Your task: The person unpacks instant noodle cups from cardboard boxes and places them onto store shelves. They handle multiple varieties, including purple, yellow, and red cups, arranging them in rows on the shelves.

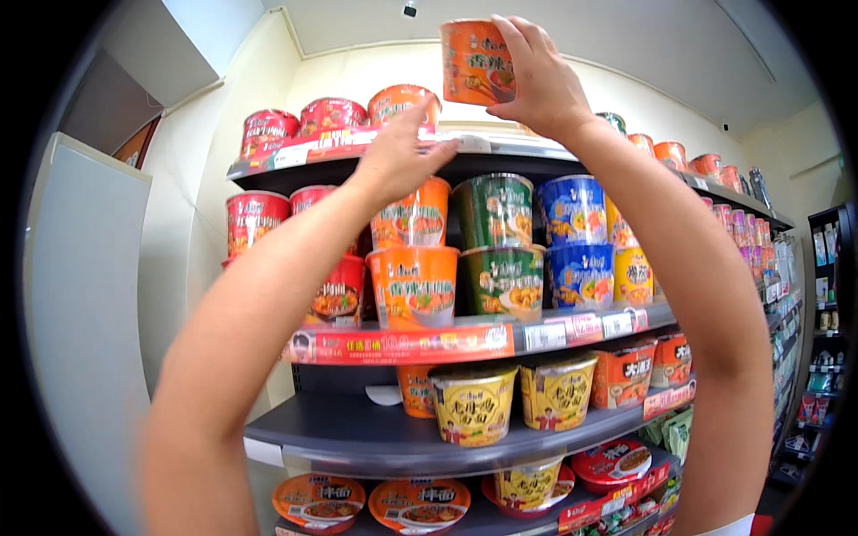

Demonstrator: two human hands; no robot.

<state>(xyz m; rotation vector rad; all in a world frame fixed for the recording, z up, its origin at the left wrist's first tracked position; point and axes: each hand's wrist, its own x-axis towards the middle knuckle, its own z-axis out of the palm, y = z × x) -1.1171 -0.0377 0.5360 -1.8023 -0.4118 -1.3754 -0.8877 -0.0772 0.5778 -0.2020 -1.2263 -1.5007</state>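
Observation:
Raised above the top shelf, my right hand (543,74) grips an orange instant noodle cup (469,63) by its right side. My left hand (405,154) has its fingers apart and holds nothing. It is in front of the top shelf's edge, overlapping in view another orange noodle cup (402,100) that stands there. To the left of that cup are two red noodle cups (333,115) on the same top shelf (472,143). The shelf surface behind my left hand is partly hidden.
Below, the second shelf (429,345) carries stacked orange, green (503,281), blue (580,275) and red cups. Yellow noodle tubs (472,405) stand on the third shelf. Round noodle bowls (419,504) lie lower down. A pale panel (87,281) is at the left; more shelving (824,321) runs right.

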